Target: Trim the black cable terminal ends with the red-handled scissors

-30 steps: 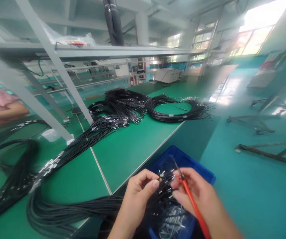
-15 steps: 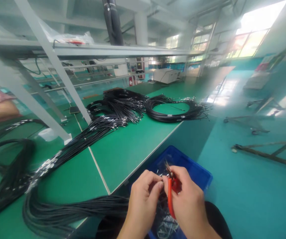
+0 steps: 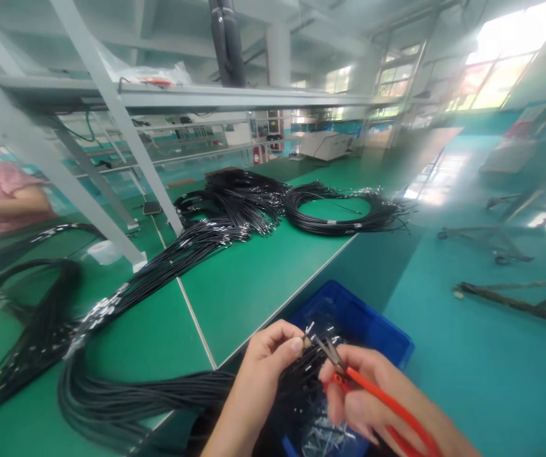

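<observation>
My left hand [image 3: 270, 355] pinches the end of a thin black cable [image 3: 307, 335] between thumb and forefinger, its light tip pointing up. My right hand [image 3: 363, 393] is wrapped around red-handled pliers [image 3: 389, 401], whose metal jaws look parted and point at the cable end without visibly touching it. Beneath both hands stands a blue plastic bin [image 3: 396, 339]. It holds dark cable ends and a heap of small clear or silvery pieces [image 3: 327, 435]. A thick bundle of black cables [image 3: 158, 397] runs from the green table towards my lap, partly hidden by my left forearm.
More black cables [image 3: 247, 203] lie heaped on the green table [image 3: 253, 285], beside a coiled bundle [image 3: 332, 225]. White shelf posts [image 3: 106, 127] rise at the left. A person in a pink top [image 3: 4, 197] is at far left. Wheeled stand legs [image 3: 515, 304] stand at right.
The pliers have swung from upright between my hands to lying slanted, and my right hand has drawn down and right. The cable end in my left hand now shows. The view has shifted slightly.
</observation>
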`<state>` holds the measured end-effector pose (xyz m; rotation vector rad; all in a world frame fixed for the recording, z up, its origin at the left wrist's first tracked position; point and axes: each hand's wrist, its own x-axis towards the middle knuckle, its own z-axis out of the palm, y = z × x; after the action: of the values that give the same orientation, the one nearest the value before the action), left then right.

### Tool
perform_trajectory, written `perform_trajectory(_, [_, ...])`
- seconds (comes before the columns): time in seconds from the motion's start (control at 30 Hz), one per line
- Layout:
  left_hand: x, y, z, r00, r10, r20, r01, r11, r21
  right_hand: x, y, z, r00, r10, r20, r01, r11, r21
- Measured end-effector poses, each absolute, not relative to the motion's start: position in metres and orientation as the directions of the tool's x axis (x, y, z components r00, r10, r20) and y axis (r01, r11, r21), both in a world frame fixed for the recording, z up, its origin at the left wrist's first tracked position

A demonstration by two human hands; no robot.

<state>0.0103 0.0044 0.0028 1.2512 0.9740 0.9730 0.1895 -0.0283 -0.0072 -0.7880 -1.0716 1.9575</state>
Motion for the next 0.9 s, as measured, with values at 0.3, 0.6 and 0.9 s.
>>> perform_trajectory(0.3, [0.01, 0.001, 0.006, 0.318, 0.948, 0.017, -0.102, 0.016, 0.995, 0.184, -0.041, -0.017, -0.468, 0.841, -0.272, -0.275, -0.431, -0.859])
perform_trajectory(0.6, [0.009, -0.001, 0.003, 0.322, 0.944, 0.076, -0.056, -0.061, 0.997, 0.187, -0.036, -0.004, -0.509, 0.823, -0.25, -0.312, -0.448, -0.838])
perform_trajectory(0.9, [0.008, 0.0, 0.004, 0.316, 0.942, 0.116, -0.027, -0.113, 0.993, 0.189, -0.031, 0.0, -0.561, 0.789, -0.25, -0.273, -0.462, -0.844])
